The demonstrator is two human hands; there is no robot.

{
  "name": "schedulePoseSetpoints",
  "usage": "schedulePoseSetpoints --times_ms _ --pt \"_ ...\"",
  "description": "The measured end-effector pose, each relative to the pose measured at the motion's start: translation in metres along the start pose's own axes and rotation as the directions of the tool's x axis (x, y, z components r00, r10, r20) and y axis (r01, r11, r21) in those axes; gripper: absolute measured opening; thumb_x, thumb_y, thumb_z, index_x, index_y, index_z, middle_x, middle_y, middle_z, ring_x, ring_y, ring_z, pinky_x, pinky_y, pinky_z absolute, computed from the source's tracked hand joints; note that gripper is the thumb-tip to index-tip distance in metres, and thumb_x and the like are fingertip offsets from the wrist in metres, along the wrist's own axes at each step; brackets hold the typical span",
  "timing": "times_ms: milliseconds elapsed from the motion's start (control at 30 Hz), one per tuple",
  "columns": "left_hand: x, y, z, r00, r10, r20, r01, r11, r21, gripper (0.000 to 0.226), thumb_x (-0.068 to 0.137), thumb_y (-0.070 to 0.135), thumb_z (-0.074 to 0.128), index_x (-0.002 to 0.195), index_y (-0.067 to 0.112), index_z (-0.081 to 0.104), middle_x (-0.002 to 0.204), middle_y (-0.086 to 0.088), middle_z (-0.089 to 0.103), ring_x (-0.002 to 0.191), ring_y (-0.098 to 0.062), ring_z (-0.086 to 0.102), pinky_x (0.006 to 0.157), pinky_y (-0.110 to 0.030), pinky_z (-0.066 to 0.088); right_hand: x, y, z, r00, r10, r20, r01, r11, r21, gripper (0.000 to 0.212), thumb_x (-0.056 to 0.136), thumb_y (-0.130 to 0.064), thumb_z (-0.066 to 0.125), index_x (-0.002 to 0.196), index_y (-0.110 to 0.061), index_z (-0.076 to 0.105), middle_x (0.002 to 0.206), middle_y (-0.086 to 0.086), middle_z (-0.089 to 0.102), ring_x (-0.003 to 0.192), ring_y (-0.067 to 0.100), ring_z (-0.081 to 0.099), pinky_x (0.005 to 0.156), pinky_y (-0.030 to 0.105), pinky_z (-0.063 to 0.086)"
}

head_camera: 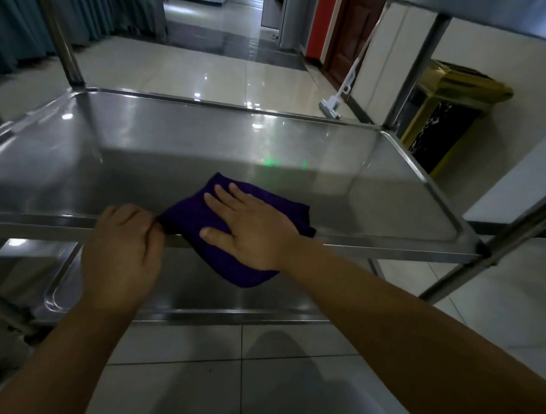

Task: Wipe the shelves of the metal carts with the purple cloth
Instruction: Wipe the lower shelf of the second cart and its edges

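Note:
A folded purple cloth (190,214) lies on the middle shelf (205,141) of a stainless steel cart, near its front rim, with one corner hanging over the edge. My right hand (249,227) lies flat on the cloth with straight fingers and presses it down. My left hand (122,256) is at the front rim just left of the cloth, fingers curled, pinching the cloth's left edge. A lower shelf (198,300) shows beneath.
Cart posts stand at the back left (61,38), back right (418,66) and front right (495,248). A gold and black bin (447,117) stands right of the cart. A white mop (342,94) leans on the wall. Tiled floor lies all around.

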State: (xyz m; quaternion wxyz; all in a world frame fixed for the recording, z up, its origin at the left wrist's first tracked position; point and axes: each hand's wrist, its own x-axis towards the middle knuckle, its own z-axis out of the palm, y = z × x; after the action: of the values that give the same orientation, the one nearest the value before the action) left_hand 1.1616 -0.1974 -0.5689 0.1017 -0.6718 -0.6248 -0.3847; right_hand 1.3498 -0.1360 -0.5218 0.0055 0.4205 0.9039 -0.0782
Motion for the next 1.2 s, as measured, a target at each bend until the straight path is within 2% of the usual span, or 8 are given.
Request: schedulePoseSetpoints --times_ms 200,333,400,467,567,867,1067,1200 --pt "0.009 0.024 0.003 0.998 0.018 -0.065 -0.006 0.984 0.180 0.029 0.087 0.013 0.047 0.067 -0.003 0.060 0.065 -0.021 0.055 0.064 -0.036 0.048 0.067 -0.043 0.031 -0.080 0.115 -0.013 0.969 0.245 0.040 -0.246 0.969 0.029 0.069 0.099 -0.056 0.024 0.153 -0.025 -0.004 0.160 -0.007 -0.011 0.147 0.010 -0.012 0.111 0.021 -0.010" --pt "0.032 0.039 0.013 0.996 -0.038 0.075 0.013 0.949 0.315 0.039 0.087 0.027 0.041 0.068 0.001 0.062 0.066 -0.021 0.056 0.066 -0.038 0.050 0.068 -0.043 0.035 -0.154 0.199 -0.028 0.817 0.565 0.116 -0.566 0.824 -0.028 0.075 0.094 -0.059 0.018 0.154 -0.021 -0.006 0.160 0.001 -0.016 0.146 0.017 -0.016 0.115 0.029 -0.009" --pt "0.050 0.056 0.022 0.991 -0.027 0.129 -0.010 0.961 0.277 0.029 0.082 0.027 0.052 0.075 0.004 0.066 0.074 -0.022 0.060 0.074 -0.040 0.054 0.072 -0.042 0.037 -0.165 0.217 -0.032 0.740 0.660 0.127 -0.655 0.751 -0.083 0.105 0.070 -0.083 -0.001 0.155 -0.021 -0.002 0.161 0.005 -0.017 0.147 0.025 -0.016 0.119 0.040 -0.005" --pt "0.063 0.074 0.036 0.978 -0.016 0.207 -0.033 0.972 0.234 0.026 0.081 0.025 0.063 0.092 0.002 0.068 0.091 -0.024 0.063 0.091 -0.042 0.054 0.080 -0.042 0.038 -0.160 0.218 -0.032 0.710 0.691 0.134 -0.685 0.722 -0.098 0.125 0.055 -0.095 -0.008 0.155 -0.020 -0.003 0.161 0.010 -0.016 0.146 0.032 -0.015 0.120 0.047 0.000" --pt "0.071 0.089 0.054 0.950 0.008 0.313 -0.078 0.974 0.213 0.041 0.085 0.030 0.060 0.113 0.001 0.062 0.113 -0.023 0.060 0.109 -0.040 0.049 0.091 -0.044 0.037 -0.136 0.187 -0.023 0.729 0.682 0.054 -0.682 0.731 -0.022 0.093 0.089 -0.073 0.025 0.154 -0.015 -0.007 0.161 0.013 -0.012 0.147 0.035 -0.011 0.120 0.046 0.004" --pt "0.071 0.085 0.063 0.899 -0.099 0.427 0.007 0.978 0.211 0.057 0.091 0.033 0.052 0.137 0.001 0.042 0.145 -0.018 0.039 0.139 -0.032 0.025 0.115 -0.045 0.016 -0.092 0.150 -0.022 0.901 0.432 0.045 -0.434 0.890 0.143 0.075 0.098 -0.040 0.045 0.155 -0.023 0.000 0.162 -0.001 -0.008 0.148 0.018 -0.010 0.118 0.035 -0.003" --pt "0.071 0.090 0.059 0.876 -0.121 0.467 0.019 0.976 0.217 0.059 0.093 0.036 0.046 0.142 0.004 0.035 0.151 -0.015 0.031 0.141 -0.028 0.021 0.115 -0.041 0.015 -0.159 0.232 -0.028 0.753 0.655 0.056 -0.657 0.747 0.104 0.072 0.099 -0.049 0.038 0.154 -0.026 -0.002 0.162 -0.001 -0.009 0.148 0.020 -0.010 0.118 0.039 -0.003" --pt "0.071 0.099 0.055 0.831 -0.182 0.525 0.100 0.978 0.182 0.056 0.097 0.035 0.040 0.144 0.006 0.032 0.152 -0.014 0.028 0.137 -0.030 0.026 0.109 -0.039 0.023 -0.120 0.244 -0.029 0.628 0.778 -0.031 -0.776 0.629 0.057 0.076 0.098 -0.060 0.026 0.155 -0.018 -0.001 0.162 0.008 -0.008 0.148 0.029 -0.008 0.119 0.045 0.000"
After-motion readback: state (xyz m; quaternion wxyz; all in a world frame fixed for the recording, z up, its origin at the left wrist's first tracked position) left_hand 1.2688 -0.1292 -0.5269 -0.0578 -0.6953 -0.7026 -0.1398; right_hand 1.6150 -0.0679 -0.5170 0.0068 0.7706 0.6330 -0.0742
